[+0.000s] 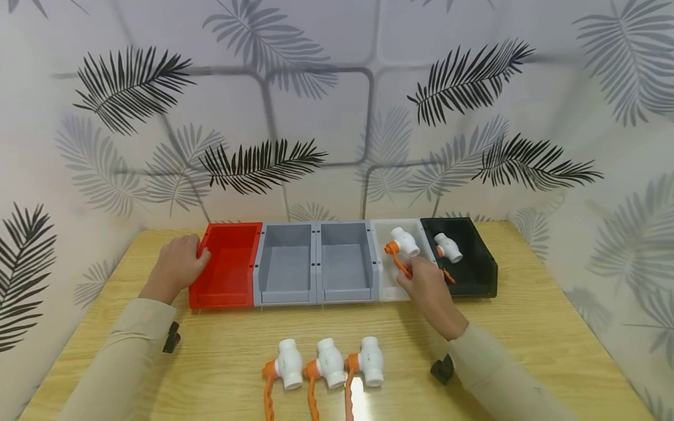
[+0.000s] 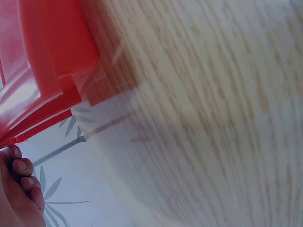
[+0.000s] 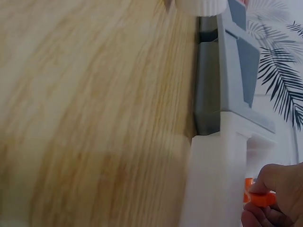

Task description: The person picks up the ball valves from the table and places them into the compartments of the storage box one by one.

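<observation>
My right hand pinches the orange handle of a white ball valve at the white bin. In the right wrist view, thumb and fingers close on the orange handle, while the valve's white body is mostly hidden. My left hand grips the left wall of the red bin, thumb over the rim. Curled fingertips show beside that bin in the left wrist view. Another ball valve lies inside the black bin, its handle partly behind my right hand.
Two grey bins stand between the red and white ones, all joined in a row. Nearer me, three ball valves with orange handles lie side by side on the wooden table. A leaf-patterned backdrop rises behind the row.
</observation>
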`<state>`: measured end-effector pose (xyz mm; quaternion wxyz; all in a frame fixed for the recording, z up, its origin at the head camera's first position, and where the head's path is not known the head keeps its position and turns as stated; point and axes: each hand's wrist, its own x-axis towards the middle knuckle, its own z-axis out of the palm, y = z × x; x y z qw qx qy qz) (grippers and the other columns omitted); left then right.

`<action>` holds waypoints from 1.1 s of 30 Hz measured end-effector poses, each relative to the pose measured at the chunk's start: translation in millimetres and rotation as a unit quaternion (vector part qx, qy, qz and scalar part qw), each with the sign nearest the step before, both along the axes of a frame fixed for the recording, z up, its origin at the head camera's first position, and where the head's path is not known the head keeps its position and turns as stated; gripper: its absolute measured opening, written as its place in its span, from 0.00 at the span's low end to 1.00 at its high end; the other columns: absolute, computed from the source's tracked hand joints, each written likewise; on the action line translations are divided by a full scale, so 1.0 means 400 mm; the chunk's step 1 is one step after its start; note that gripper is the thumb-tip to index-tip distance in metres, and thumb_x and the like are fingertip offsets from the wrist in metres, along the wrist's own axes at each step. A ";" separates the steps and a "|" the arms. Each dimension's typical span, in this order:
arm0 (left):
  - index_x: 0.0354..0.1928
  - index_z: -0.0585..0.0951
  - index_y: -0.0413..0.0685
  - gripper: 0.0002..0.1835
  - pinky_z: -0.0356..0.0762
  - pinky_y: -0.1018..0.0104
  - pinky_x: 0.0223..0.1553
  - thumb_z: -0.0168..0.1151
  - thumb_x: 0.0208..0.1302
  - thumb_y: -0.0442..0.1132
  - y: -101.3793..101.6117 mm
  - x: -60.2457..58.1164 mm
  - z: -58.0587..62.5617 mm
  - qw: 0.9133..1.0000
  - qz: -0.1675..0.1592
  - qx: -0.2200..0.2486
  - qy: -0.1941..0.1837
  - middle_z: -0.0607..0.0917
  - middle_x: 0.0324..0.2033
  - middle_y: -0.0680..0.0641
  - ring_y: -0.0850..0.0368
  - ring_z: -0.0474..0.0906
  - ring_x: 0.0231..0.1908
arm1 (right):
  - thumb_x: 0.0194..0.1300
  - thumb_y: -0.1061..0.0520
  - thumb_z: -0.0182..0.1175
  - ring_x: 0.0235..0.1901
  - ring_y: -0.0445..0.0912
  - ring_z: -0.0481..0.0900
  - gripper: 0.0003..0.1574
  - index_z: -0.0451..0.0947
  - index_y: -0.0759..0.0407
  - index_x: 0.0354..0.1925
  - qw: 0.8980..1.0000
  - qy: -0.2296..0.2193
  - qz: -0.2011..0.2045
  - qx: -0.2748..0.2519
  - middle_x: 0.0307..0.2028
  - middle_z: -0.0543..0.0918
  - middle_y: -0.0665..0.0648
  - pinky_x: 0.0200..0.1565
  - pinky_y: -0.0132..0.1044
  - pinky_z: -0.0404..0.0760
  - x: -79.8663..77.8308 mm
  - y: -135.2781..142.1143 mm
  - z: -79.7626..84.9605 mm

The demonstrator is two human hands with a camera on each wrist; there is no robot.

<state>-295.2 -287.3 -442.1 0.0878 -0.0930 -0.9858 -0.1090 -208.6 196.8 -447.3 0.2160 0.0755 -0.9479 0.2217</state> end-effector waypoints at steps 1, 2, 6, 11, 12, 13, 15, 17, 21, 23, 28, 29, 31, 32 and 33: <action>0.26 0.66 0.44 0.10 0.58 0.58 0.25 0.46 0.57 0.43 0.000 -0.001 0.001 1.000 0.001 -0.001 -0.001 0.67 0.19 0.46 0.49 0.65 0.23 | 0.48 0.62 0.58 0.20 0.45 0.67 0.06 0.73 0.63 0.27 1.000 -0.004 0.000 -0.001 0.20 0.70 0.54 0.20 0.34 0.65 -0.005 0.000 -0.003; 0.27 0.66 0.44 0.10 0.58 0.58 0.25 0.46 0.57 0.43 0.001 -0.001 0.002 1.000 0.001 -0.001 -0.003 0.68 0.19 0.46 0.49 0.65 0.24 | 0.49 0.62 0.58 0.20 0.45 0.67 0.06 0.73 0.63 0.27 1.000 -0.009 -0.002 0.001 0.20 0.70 0.54 0.20 0.34 0.65 -0.009 -0.001 -0.007; 0.28 0.66 0.44 0.10 0.59 0.58 0.26 0.47 0.57 0.43 0.004 0.000 0.007 1.000 0.001 -0.001 -0.008 0.68 0.20 0.46 0.49 0.65 0.25 | 0.50 0.60 0.59 0.21 0.45 0.67 0.06 0.73 0.62 0.27 0.999 -0.035 -0.010 0.005 0.20 0.70 0.54 0.20 0.33 0.65 -0.021 -0.003 -0.017; 0.28 0.66 0.43 0.10 0.60 0.58 0.26 0.47 0.57 0.43 0.006 0.000 0.011 1.000 0.005 -0.001 -0.011 0.69 0.20 0.45 0.49 0.65 0.25 | 0.51 0.60 0.59 0.21 0.45 0.68 0.06 0.74 0.62 0.28 0.998 -0.063 -0.011 -0.006 0.21 0.71 0.54 0.20 0.33 0.65 -0.034 -0.007 -0.019; 0.28 0.66 0.43 0.10 0.60 0.58 0.26 0.47 0.57 0.43 0.006 -0.001 0.010 1.000 0.004 -0.002 -0.011 0.69 0.20 0.45 0.49 0.65 0.24 | 0.51 0.60 0.60 0.21 0.45 0.68 0.06 0.74 0.63 0.28 0.998 -0.063 -0.010 -0.007 0.21 0.71 0.54 0.20 0.33 0.65 -0.037 -0.008 -0.020; 0.28 0.66 0.43 0.10 0.60 0.58 0.26 0.47 0.57 0.43 0.006 -0.001 0.009 1.000 0.004 -0.001 -0.010 0.69 0.20 0.45 0.49 0.65 0.24 | 0.50 0.60 0.60 0.21 0.45 0.68 0.06 0.74 0.63 0.28 0.998 -0.061 -0.008 -0.007 0.21 0.71 0.54 0.20 0.33 0.65 -0.039 -0.008 -0.021; 0.28 0.66 0.43 0.10 0.59 0.58 0.25 0.47 0.57 0.43 0.006 -0.003 0.007 1.000 0.003 -0.001 -0.008 0.68 0.20 0.45 0.49 0.65 0.24 | 0.49 0.61 0.60 0.20 0.45 0.68 0.07 0.75 0.63 0.28 0.998 -0.056 -0.005 -0.008 0.21 0.72 0.54 0.20 0.33 0.66 -0.043 -0.009 -0.025; 0.28 0.66 0.44 0.10 0.59 0.58 0.25 0.47 0.57 0.43 0.006 -0.003 0.004 1.000 0.001 -0.002 -0.008 0.68 0.20 0.45 0.49 0.65 0.24 | 0.49 0.61 0.61 0.21 0.44 0.69 0.08 0.75 0.64 0.29 0.999 -0.053 -0.002 -0.010 0.21 0.74 0.55 0.20 0.33 0.66 -0.046 -0.009 -0.031; 0.28 0.66 0.43 0.10 0.59 0.58 0.26 0.47 0.57 0.43 0.004 -0.001 0.005 1.000 0.002 -0.002 -0.009 0.68 0.20 0.45 0.49 0.65 0.24 | 0.49 0.60 0.61 0.21 0.44 0.71 0.09 0.75 0.66 0.29 0.998 -0.058 0.003 -0.017 0.22 0.76 0.56 0.21 0.33 0.69 -0.051 -0.012 -0.037; 0.28 0.66 0.43 0.10 0.59 0.57 0.26 0.47 0.57 0.43 0.002 0.000 0.005 1.000 0.001 -0.003 -0.008 0.68 0.20 0.45 0.48 0.65 0.24 | 0.49 0.60 0.61 0.21 0.44 0.71 0.09 0.75 0.66 0.28 0.998 -0.062 0.006 -0.018 0.22 0.76 0.56 0.22 0.33 0.70 -0.054 -0.013 -0.037; 0.27 0.66 0.43 0.10 0.58 0.58 0.26 0.46 0.58 0.43 -0.001 0.002 0.004 1.000 -0.003 -0.005 -0.003 0.68 0.19 0.45 0.48 0.65 0.24 | 0.47 0.60 0.62 0.20 0.44 0.71 0.07 0.76 0.64 0.25 0.996 -0.084 0.008 -0.016 0.20 0.76 0.55 0.21 0.34 0.69 -0.063 -0.016 -0.033; 0.27 0.66 0.43 0.10 0.58 0.58 0.26 0.46 0.58 0.43 -0.001 0.003 0.004 1.000 -0.003 -0.005 -0.004 0.68 0.19 0.45 0.48 0.65 0.24 | 0.47 0.60 0.63 0.19 0.44 0.71 0.07 0.76 0.64 0.24 0.996 -0.093 0.005 -0.017 0.20 0.76 0.54 0.21 0.34 0.69 -0.065 -0.016 -0.032; 0.27 0.66 0.43 0.10 0.58 0.58 0.26 0.46 0.58 0.43 -0.001 0.003 0.004 1.000 -0.002 -0.005 -0.005 0.68 0.20 0.46 0.48 0.65 0.24 | 0.47 0.59 0.63 0.19 0.44 0.70 0.07 0.76 0.63 0.23 0.994 -0.111 0.002 -0.017 0.19 0.75 0.54 0.20 0.34 0.68 -0.068 -0.017 -0.031; 0.27 0.66 0.43 0.10 0.58 0.58 0.26 0.46 0.58 0.44 0.000 0.004 0.005 1.000 -0.001 -0.005 -0.006 0.68 0.20 0.46 0.48 0.65 0.24 | 0.47 0.59 0.63 0.18 0.44 0.70 0.07 0.76 0.62 0.23 0.992 -0.121 -0.001 -0.018 0.19 0.74 0.53 0.20 0.34 0.68 -0.069 -0.017 -0.030; 0.28 0.66 0.43 0.10 0.59 0.57 0.26 0.47 0.58 0.44 0.001 0.005 0.005 1.000 -0.001 -0.004 -0.006 0.68 0.20 0.45 0.48 0.65 0.24 | 0.47 0.59 0.63 0.18 0.44 0.70 0.07 0.75 0.62 0.22 0.991 -0.129 -0.003 -0.019 0.19 0.74 0.53 0.20 0.34 0.68 -0.071 -0.017 -0.030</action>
